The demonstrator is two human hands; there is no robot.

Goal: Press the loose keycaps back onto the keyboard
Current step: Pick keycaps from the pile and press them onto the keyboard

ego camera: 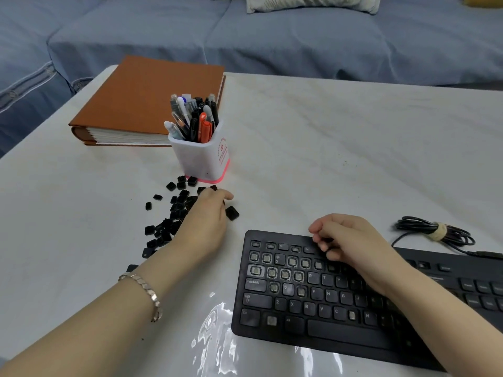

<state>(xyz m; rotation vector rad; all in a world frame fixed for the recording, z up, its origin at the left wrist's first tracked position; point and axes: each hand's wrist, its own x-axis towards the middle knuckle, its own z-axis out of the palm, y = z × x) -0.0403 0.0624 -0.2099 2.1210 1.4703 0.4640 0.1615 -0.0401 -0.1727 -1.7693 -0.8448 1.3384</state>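
Observation:
A black keyboard (313, 295) lies at the near right, with several bare switch stems showing in its left rows. A pile of loose black keycaps (174, 213) is spread on the table to its left. One larger keycap (232, 213) lies apart, beside my left hand. My left hand (206, 221) reaches palm down into the pile; its fingertips are hidden among the caps, so any hold is unclear. My right hand (351, 246) rests on the keyboard's upper rows, fingers loosely curled near the function keys, with nothing seen in it.
A white pen holder (202, 159) full of pens stands just behind the pile. A brown binder (141, 104) lies at the back left. The keyboard's coiled cable (438, 232) is at the right. A blue sofa (272, 36) runs behind the white table (326, 145).

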